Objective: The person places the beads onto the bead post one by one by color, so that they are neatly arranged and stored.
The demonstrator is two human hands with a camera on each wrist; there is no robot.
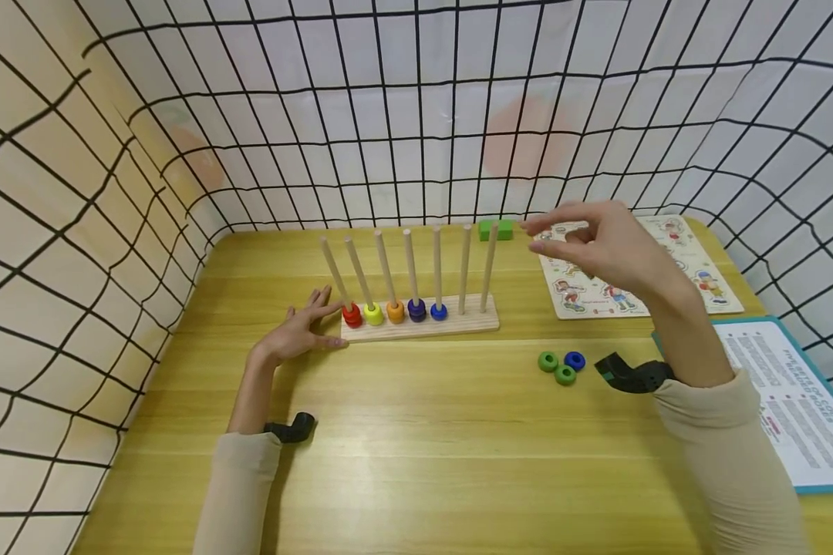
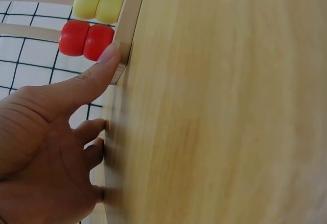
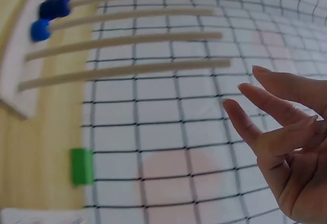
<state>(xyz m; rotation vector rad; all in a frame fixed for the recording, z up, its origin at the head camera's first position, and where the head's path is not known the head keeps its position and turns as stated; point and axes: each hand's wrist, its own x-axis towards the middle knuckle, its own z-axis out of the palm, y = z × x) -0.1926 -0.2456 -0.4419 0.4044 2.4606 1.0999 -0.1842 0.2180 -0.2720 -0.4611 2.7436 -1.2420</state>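
Note:
A wooden bead stacker [image 1: 426, 327] with several upright pegs stands mid-table. Red beads [image 1: 352, 315], yellow beads [image 1: 373, 314], orange beads [image 1: 395, 312], dark blue beads [image 1: 416, 311] and a blue bead [image 1: 439, 312] sit low on its pegs; the two rightmost pegs are bare. At the base's left end my left hand [image 1: 298, 333] rests with fingers spread, the thumb [image 2: 97, 73] touching the front edge beside the red beads. My right hand [image 1: 607, 247] is raised right of the pegs, thumb and index finger apart, nothing between them.
Two green rings [image 1: 548, 361] and a blue ring [image 1: 575, 361] lie in front of the right forearm. A green block [image 1: 496, 230] stands at the back. A picture board [image 1: 583, 307] and a blue-edged printed sheet [image 1: 798, 401] lie to the right. Black netting [image 1: 416, 116] encloses the table.

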